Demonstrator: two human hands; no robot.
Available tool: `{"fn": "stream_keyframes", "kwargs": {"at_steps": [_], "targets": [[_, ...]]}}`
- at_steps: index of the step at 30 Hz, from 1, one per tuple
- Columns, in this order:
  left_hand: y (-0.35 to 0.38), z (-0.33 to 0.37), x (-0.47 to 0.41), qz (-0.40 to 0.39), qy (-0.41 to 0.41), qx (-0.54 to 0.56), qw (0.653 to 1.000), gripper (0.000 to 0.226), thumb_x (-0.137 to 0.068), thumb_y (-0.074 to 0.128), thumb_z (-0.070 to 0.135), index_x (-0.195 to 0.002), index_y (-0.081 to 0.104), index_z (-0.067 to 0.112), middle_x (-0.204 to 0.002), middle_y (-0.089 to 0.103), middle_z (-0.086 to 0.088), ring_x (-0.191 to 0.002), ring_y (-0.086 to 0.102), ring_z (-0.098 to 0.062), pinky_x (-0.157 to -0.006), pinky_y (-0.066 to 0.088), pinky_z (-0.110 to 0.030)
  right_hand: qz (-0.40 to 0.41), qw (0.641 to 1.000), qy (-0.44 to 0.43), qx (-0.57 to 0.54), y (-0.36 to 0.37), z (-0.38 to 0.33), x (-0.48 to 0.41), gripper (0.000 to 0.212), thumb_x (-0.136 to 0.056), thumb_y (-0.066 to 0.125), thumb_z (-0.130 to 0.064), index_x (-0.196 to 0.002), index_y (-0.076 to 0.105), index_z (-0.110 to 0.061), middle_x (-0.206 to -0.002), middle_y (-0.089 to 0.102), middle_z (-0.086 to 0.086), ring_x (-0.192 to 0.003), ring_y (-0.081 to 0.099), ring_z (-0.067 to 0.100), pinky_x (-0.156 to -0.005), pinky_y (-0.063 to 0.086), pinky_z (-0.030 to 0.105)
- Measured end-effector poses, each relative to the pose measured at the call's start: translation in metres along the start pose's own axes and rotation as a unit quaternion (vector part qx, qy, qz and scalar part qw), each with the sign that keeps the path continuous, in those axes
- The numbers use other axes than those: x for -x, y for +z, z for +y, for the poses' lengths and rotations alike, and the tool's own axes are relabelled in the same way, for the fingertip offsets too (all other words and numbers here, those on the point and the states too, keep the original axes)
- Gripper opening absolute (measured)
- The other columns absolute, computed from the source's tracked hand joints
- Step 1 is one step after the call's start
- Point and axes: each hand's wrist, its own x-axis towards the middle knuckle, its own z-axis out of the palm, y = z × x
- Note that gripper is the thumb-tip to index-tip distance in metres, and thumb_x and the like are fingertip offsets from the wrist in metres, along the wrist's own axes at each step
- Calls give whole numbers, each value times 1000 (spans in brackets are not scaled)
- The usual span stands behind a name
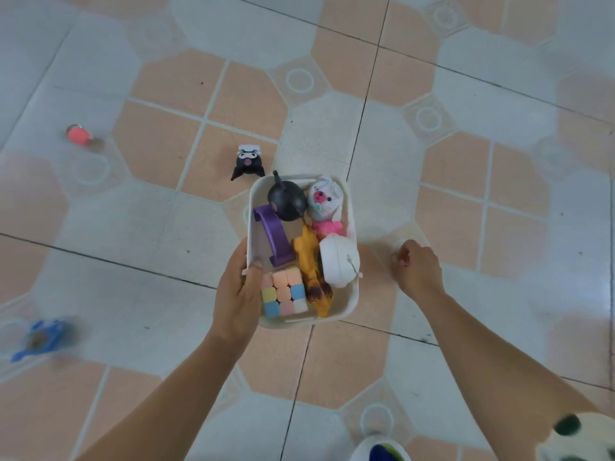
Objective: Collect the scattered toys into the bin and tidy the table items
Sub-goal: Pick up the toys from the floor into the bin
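Observation:
A white bin (350,304) hangs above the tiled floor, gripped by its left rim in my left hand (237,294). Inside it lie a pastel puzzle cube (283,296), a purple piece (274,239), a black round toy (287,201), a white-and-pink crochet bear (324,202), an orange rubber animal (312,267) and a white rounded case (339,261). My right hand (417,271) is curled to the right of the bin, with something small and pale barely showing in its fingers. On the floor lie a black-and-white figure (248,162), a pink-red toy (78,135) and a blue toy (38,339).
The floor is white and peach tile with dark grout lines. A white-and-green plush object (579,437) sits at the bottom right corner, and a white object with blue and green (379,449) at the bottom edge.

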Motion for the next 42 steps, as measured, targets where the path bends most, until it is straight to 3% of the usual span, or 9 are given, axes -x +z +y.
{"fn": "stream_keyframes", "kwargs": {"at_steps": [6,9,14,19,23,27,32,36,42], "targets": [[-10,0,-6,9,8,8,1000,42,-91,38,38,-128,53,25,-95,70,2,-79,71,-10,-61,54,-21,13,966,-98,-237,-62,-71,16,18,-76,67,-4,-79,56,-18,-75,60,-2,-71,65,29,-70,57,46],[-15,3,-4,16,16,13,1000,41,-92,37,38,-129,53,27,-97,67,4,-79,68,-7,-61,53,-17,-34,934,-221,-278,-102,-126,46,17,-79,66,0,-87,58,-12,-81,61,0,-74,64,28,-68,55,38],[-28,6,4,17,43,38,998,41,-94,38,35,-129,54,21,-99,68,-2,-83,70,-13,-63,54,-20,-133,905,-362,-179,-110,-197,84,18,-82,67,-7,-94,60,-19,-94,62,-3,-80,64,12,-69,57,25],[-51,6,9,38,52,59,996,40,-94,39,35,-127,56,21,-102,68,-5,-83,70,-13,-63,54,-20,-153,883,-440,-47,-78,-240,94,19,-79,67,-9,-96,63,-17,-96,59,-1,-83,58,13,-77,52,31],[-77,0,7,65,52,63,995,43,-92,39,38,-129,54,21,-103,69,-3,-85,70,-15,-65,54,-24,-184,875,-447,-29,-61,-264,98,24,-82,71,-18,-104,62,-18,-103,60,-2,-80,62,10,-74,53,24],[-104,-3,5,100,57,61,991,46,-91,37,38,-131,52,21,-99,71,2,-87,71,-14,-63,55,-22,-109,894,-427,-82,-71,-287,86,17,-82,69,-15,-98,64,-19,-93,64,-5,-73,62,7,-65,50,12],[-135,-9,-4,149,39,70,985,32,-98,38,28,-125,55,28,-89,69,18,-81,70,-4,-59,54,-18,-44,932,-346,-98,-58,-297,28,13,-81,64,-8,-93,64,-14,-90,68,4,-76,64,22,-73,56,36],[-152,-15,-16,175,31,75,981,33,-96,40,28,-125,56,26,-87,69,13,-81,70,-9,-59,55,-22,-99,945,-311,29,-18,-296,-14,34,-84,67,-16,-117,57,-18,-115,59,8,-96,58,24,-76,41,28],[-162,-23,-32,195,22,91,976,40,-86,38,35,-120,57,30,-89,70,6,-83,71,-14,-65,56,-29,-122,930,-321,134,35,-300,-46,71,-84,65,-10,-145,31,-27,-137,32,14,-115,48,35,-90,48,41]]}}
